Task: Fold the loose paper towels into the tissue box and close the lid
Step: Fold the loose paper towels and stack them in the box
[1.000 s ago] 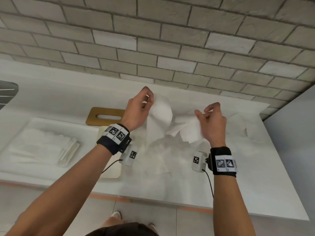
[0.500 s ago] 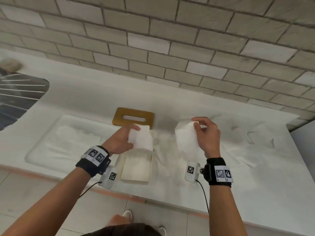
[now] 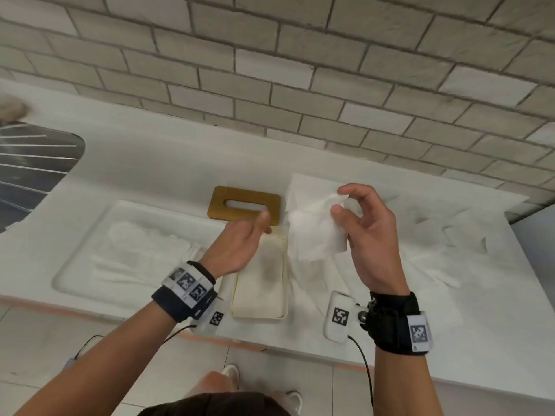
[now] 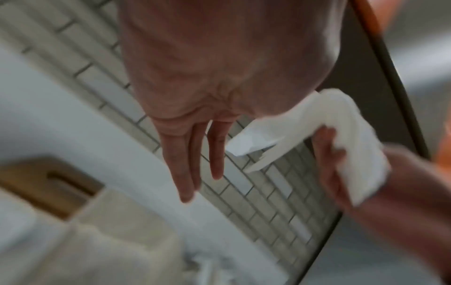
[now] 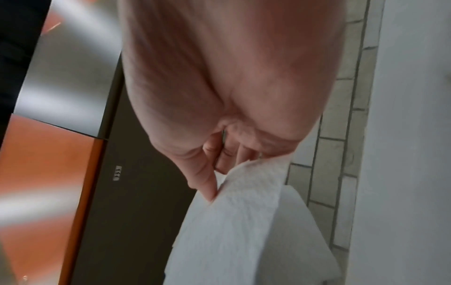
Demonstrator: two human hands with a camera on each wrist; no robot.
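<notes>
A cream tissue box (image 3: 260, 291) stands without its lid at the counter's front edge, folded paper inside. Its brown wooden lid (image 3: 244, 205) with a slot lies flat just behind it. My right hand (image 3: 357, 223) is raised right of the box and pinches a crumpled white paper towel (image 3: 316, 232) between thumb and fingers; the same towel (image 5: 244, 221) hangs below my fingers in the right wrist view. My left hand (image 3: 243, 244) hovers over the box's far end with straight fingers (image 4: 187, 164) and holds nothing. More loose towels (image 3: 420, 259) lie spread right of the box.
A shallow white tray (image 3: 75, 265) left of the box holds flat paper towels (image 3: 141, 253). A dark sink with a wire rack (image 3: 30, 169) sits at the far left. A tiled wall rises behind the counter; the counter's front edge is close to my body.
My left hand let go of the folded towel, which now lies in the box, and opened above it. My right hand lifted its towel higher and bunched it.
</notes>
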